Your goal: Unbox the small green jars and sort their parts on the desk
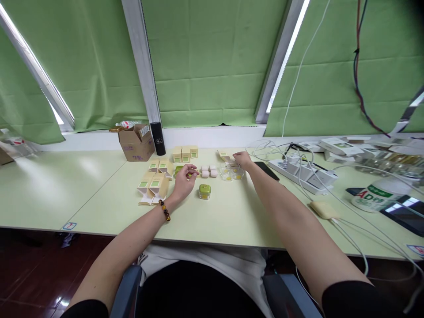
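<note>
My left hand [184, 180] hovers over several green lids [179, 169], its fingers loosely curved and apart, with nothing visible in them. It partly hides the lids. My right hand [242, 160] is closed at the back of several clear containers [227, 176] with yellow marks; what its fingers hold is hidden. Beside its fingertips lies a pale folded carton or card [224, 155]. Several small pink-white pieces [205, 173] stand between my hands. In front of them sits a small clear box with a green lid [204, 191].
Several cream cartons stand at the left, some with open flaps [153, 187], others closed at the back [185, 153]. Behind them are a brown cardboard box [137, 143] and a black cylinder [158, 139]. To the right lie a phone [266, 170], a power strip [294, 177], tangled cables and a white bottle [380, 194].
</note>
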{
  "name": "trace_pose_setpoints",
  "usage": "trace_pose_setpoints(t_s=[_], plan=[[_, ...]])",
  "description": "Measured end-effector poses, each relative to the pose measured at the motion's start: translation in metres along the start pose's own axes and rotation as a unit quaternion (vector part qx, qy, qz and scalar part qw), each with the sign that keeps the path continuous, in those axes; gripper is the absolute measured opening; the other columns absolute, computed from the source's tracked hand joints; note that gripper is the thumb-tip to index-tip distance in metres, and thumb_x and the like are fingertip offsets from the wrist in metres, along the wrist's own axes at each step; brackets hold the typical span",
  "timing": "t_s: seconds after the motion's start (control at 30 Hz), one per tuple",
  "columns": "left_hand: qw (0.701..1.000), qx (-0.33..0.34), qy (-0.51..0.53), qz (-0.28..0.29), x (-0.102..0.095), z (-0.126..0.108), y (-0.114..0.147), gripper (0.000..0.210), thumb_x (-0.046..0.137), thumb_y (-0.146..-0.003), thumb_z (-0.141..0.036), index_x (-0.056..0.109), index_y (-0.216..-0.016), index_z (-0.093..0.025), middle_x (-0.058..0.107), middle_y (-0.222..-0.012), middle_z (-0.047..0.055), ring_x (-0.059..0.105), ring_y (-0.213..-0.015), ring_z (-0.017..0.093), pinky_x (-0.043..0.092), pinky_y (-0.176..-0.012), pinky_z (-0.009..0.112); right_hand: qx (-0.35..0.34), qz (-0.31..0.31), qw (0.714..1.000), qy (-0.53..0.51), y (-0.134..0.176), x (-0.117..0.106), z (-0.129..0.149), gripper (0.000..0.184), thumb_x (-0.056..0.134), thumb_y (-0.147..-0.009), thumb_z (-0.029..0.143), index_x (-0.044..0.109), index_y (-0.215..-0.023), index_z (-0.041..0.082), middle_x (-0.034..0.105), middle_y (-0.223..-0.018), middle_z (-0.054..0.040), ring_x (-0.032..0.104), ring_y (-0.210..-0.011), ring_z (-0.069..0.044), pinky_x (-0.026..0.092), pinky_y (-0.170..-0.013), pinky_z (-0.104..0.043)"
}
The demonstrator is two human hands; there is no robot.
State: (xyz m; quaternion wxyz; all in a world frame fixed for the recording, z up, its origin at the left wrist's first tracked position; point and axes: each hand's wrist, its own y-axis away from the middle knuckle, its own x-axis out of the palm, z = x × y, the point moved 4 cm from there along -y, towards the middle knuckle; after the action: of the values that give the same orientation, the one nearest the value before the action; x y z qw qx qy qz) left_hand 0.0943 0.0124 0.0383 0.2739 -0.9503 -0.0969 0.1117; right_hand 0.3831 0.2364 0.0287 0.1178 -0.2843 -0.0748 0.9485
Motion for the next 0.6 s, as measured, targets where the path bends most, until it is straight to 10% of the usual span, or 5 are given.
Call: trace_pose_setpoints(t_s=[0.33,0.47,0.6], plan=[[0.992,0.031,-0.051,0.115,-0.007,-0.007,0.004,0.054,0.057,-0.075,-0.004,0.062,-0.124,-0.025,0.076,-0.115,0.007,0.066,-0.118,0.026,0.043,-0.103,0.044,-0.094,-0.094,0.991,-0.022,0.033,-0.030,0.027,0.036,0.052,-0.092,0.018,0.072,-0.122,0.015,0.074,-0.131,-0.0144,0.065,-0.121,-0.025,0.046,-0.112,-0.039],[0.967,0.027,-0.101,0.234,-0.010,-0.004,0.004,0.066,0.063,-0.071,-0.006,0.063,-0.133,-0.029,0.073,-0.124,0.007,0.057,-0.132,0.032,0.038,-0.114,0.051,-0.214,-0.138,0.961,-0.110,0.091,-0.027,0.053,0.030,0.053,-0.090,0.023,0.070,-0.114,0.019,0.075,-0.121,-0.0114,0.065,-0.104,-0.025,0.051,-0.100,-0.043],[0.943,0.032,-0.160,0.291,-0.005,0.001,0.010,0.064,0.084,-0.068,-0.024,0.066,-0.129,-0.027,0.071,-0.122,0.010,0.058,-0.125,0.036,0.041,-0.113,0.053,-0.233,-0.057,0.953,-0.184,0.155,0.000,0.062,0.033,0.057,-0.083,0.025,0.066,-0.115,0.021,0.074,-0.107,-0.0069,0.063,-0.086,-0.021,0.052,-0.083,-0.037]])
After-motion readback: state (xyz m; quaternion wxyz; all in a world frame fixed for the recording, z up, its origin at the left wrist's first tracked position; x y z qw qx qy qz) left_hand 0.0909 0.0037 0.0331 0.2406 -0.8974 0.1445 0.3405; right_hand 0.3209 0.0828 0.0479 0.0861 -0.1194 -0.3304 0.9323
